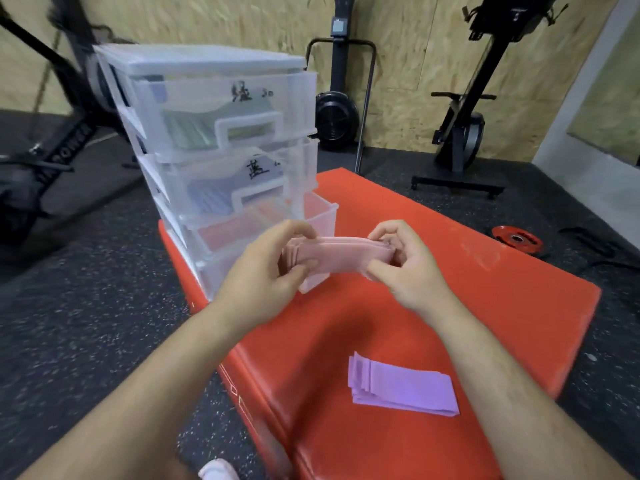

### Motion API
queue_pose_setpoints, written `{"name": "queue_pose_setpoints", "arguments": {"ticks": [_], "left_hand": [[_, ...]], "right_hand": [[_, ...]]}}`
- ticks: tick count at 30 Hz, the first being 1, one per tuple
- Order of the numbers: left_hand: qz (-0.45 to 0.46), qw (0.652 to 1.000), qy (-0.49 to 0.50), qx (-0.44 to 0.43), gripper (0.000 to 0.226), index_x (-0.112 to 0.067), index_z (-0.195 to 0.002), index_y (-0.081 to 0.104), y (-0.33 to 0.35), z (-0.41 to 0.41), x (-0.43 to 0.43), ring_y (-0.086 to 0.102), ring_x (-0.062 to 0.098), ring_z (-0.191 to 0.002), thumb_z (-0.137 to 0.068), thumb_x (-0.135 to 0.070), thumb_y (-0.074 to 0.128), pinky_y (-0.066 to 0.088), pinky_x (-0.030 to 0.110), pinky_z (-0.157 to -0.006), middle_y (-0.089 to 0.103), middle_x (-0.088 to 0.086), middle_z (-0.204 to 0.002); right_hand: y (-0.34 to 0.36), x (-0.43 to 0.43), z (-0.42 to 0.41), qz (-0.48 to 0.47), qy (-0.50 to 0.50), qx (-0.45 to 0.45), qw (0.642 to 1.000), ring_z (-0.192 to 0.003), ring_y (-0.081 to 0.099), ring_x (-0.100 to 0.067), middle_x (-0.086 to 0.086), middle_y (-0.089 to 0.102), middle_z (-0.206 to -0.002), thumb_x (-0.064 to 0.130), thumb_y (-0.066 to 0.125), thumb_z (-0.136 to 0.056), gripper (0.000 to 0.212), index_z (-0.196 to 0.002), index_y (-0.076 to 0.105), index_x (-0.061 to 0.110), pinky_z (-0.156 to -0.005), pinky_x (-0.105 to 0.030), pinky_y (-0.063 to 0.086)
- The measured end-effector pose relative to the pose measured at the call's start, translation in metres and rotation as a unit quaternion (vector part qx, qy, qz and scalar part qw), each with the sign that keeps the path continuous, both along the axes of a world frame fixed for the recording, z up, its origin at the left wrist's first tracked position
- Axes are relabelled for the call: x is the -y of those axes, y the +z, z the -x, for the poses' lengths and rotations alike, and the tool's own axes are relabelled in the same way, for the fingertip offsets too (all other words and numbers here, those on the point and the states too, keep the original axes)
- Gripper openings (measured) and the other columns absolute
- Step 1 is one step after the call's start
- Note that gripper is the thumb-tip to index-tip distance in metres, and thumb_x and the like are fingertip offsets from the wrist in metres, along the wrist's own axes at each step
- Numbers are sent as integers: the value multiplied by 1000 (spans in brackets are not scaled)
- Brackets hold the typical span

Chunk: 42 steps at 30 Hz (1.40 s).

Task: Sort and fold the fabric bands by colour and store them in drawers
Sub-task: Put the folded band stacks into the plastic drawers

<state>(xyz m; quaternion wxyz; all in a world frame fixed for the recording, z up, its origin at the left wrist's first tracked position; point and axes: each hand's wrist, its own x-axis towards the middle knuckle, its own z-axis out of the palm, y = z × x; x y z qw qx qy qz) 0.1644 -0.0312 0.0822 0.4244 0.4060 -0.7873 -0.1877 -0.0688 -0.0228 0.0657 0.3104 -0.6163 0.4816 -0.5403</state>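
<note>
Nearest the lens, the toe of a white shoe (216, 471) on speckled black rubber floor (86, 323), with two bare forearms reaching out above it. Left hand (266, 275) and right hand (405, 268) both curled, each pinching one end of a folded stack of pink bands (336, 258), held in the air just in front of the drawer unit (207, 60).

Underneath, a red padded block (485, 306), glossy, raised off the floor. Clear plastic unit standing at its far left corner, close to the edge. Green bands (194, 129) in the top drawer, blue bands (214, 199) in the second, both shut. Third drawer (325, 213) pulled out, pinkish fabric inside. Folded purple bands (401, 386) lying flat near the pad's near right side, well apart from the hands.

Bare red surface between purple stack and hands, and out to the right corner. Red weight plate (517, 239) on the floor just past the right edge. Chipboard wall (415, 64) behind, black exercise machines (460, 133) along it.
</note>
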Motion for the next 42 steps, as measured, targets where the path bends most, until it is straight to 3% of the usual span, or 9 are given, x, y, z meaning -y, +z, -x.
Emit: {"name": "queue_pose_setpoints", "arguments": {"ticks": [6, 10, 14, 19, 27, 32, 34, 38, 42], "left_hand": [[107, 988, 111, -6, 23, -22, -110, 59, 18, -31, 12, 49, -3, -88, -91, -12, 66, 36, 7, -77, 54, -7, -105], [114, 981, 158, 11, 26, -25, -106, 57, 20, -42, 27, 48, 6, -77, -89, -6, 59, 40, 18, -69, 53, -7, -102], [81, 977, 186, 61, 28, -26, -105, 56, 13, -48, 42, 51, 20, -82, -86, -5, 57, 48, 37, -69, 55, -4, -101], [55, 978, 184, 82, 28, -25, -104, 56, 7, -53, 55, 52, 25, -80, -86, -3, 58, 45, 34, -65, 58, -1, -96], [42, 975, 190, 108, 27, -23, -104, 61, 1, -53, 60, 53, 25, -80, -86, -4, 57, 46, 36, -64, 58, -1, -87], [-10, 982, 171, 76, 18, -22, -96, 67, -3, -59, 63, 60, 17, -83, -90, -9, 56, 51, 36, -72, 68, -7, -88], [-16, 981, 173, 86, 22, -23, -96, 68, -5, -59, 63, 61, 17, -85, -90, -9, 53, 53, 38, -75, 70, -8, -90], [39, 986, 127, 95, 17, -21, -109, 69, -6, -57, 58, 64, 17, -96, -96, -19, 58, 52, 37, -82, 71, -6, -102], [179, 967, 73, 169, 24, -13, -100, 74, -6, -59, 54, 62, 25, -96, -81, 1, 71, 51, 39, -84, 70, -1, -103]], "right_hand": [[46, 52, -44, 36, 1, -64, 997, -68, 48, -14, -2, 59, -81, 5, 64, -67, 29, -87, 55, 25, -67, -31, 40], [68, 85, -65, 23, 26, -121, 992, -61, 45, -14, -1, 56, -72, 1, 62, -65, 26, -83, 53, 15, -58, -30, 39], [65, 109, -71, -5, 24, -200, 979, -59, 48, -12, 5, 61, -69, 3, 65, -64, 25, -78, 56, 21, -57, -31, 44], [66, 127, -74, -22, 22, -238, 971, -60, 52, -7, 1, 67, -76, -1, 71, -66, 30, -77, 60, 25, -58, -22, 46], [57, 140, -65, -61, 50, -316, 946, -72, 57, -10, 3, 67, -82, 11, 87, -68, 32, -76, 62, 29, -70, -29, 47], [44, 141, -70, -88, 55, -317, 943, -75, 59, -10, 8, 68, -84, 14, 70, -80, 14, -83, 66, 27, -71, -31, 48], [42, 137, -70, -90, 66, -343, 933, -88, 63, -9, 12, 70, -93, 19, 64, -87, 11, -91, 70, 28, -82, -28, 48], [28, 120, -57, 38, -2, -322, 946, -115, 55, -10, 7, 65, -118, 16, 59, -88, 27, -111, 71, 21, -103, -25, 40], [-8, 89, -45, 139, -109, -304, 936, -111, 51, -17, 6, 54, -108, 14, 58, -84, 23, -103, 68, 21, -97, -30, 42]]}}
